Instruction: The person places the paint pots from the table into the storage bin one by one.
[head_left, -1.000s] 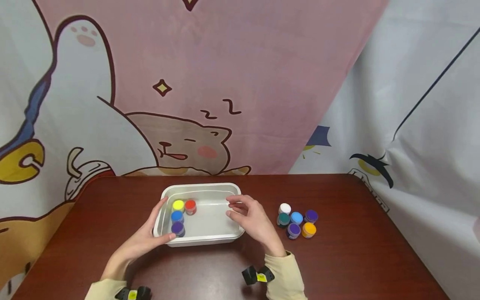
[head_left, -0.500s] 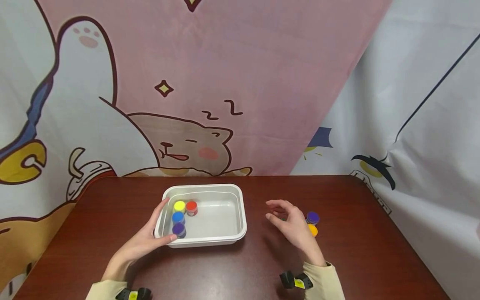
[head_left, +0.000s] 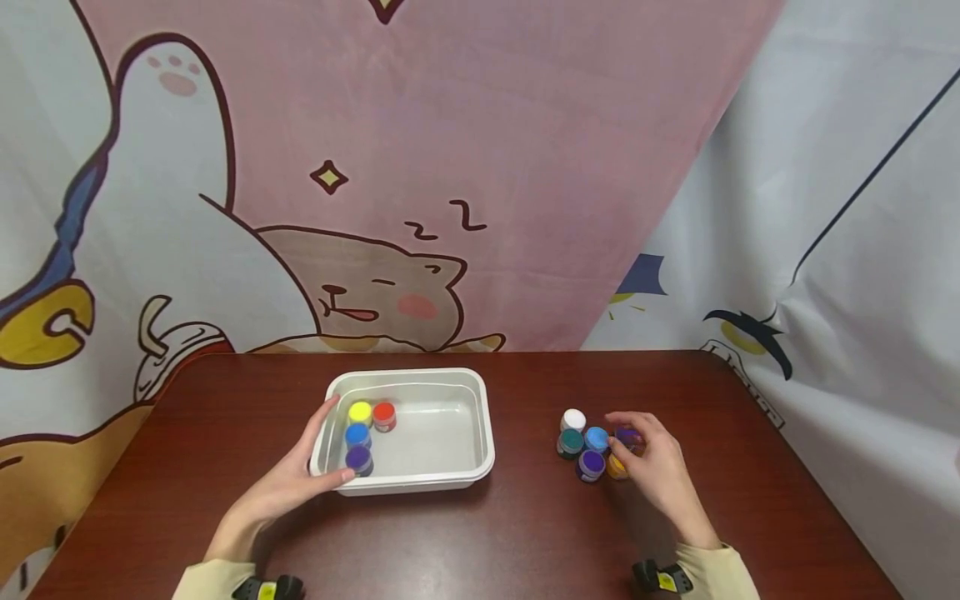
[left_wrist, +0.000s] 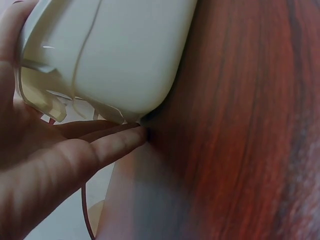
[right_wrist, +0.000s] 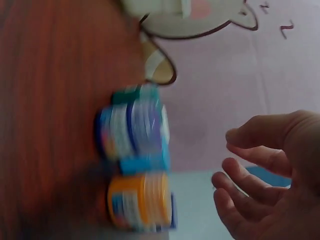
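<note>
My left hand (head_left: 283, 479) grips the left end of a white plastic tray (head_left: 438, 446), thumb over the rim, fingers along the outer wall. Inside, toward the left, stand small paint jars: a yellow-lidded jar (head_left: 360, 413), a red one (head_left: 384, 416), a blue one (head_left: 357, 435) and a purple one (head_left: 359, 458). My right hand (head_left: 660, 471) hovers, fingers parted and holding nothing, over a cluster of jars at the right. The orange jar (right_wrist: 140, 200) and purple jar (right_wrist: 132, 129) lie below it in the right wrist view. The fingers partly hide the orange jar and rear purple jar in the head view.
White (head_left: 573, 421), green (head_left: 570, 442) and light blue (head_left: 597, 438) jars stand in the cluster's left part. A brown wooden table (head_left: 517, 533) bears everything. A printed cloth (head_left: 525, 167) hangs behind its far edge.
My right hand has left the tray's right side and moved right to the jar cluster, now above its right part. The left hand and tray stay nearly in place.
</note>
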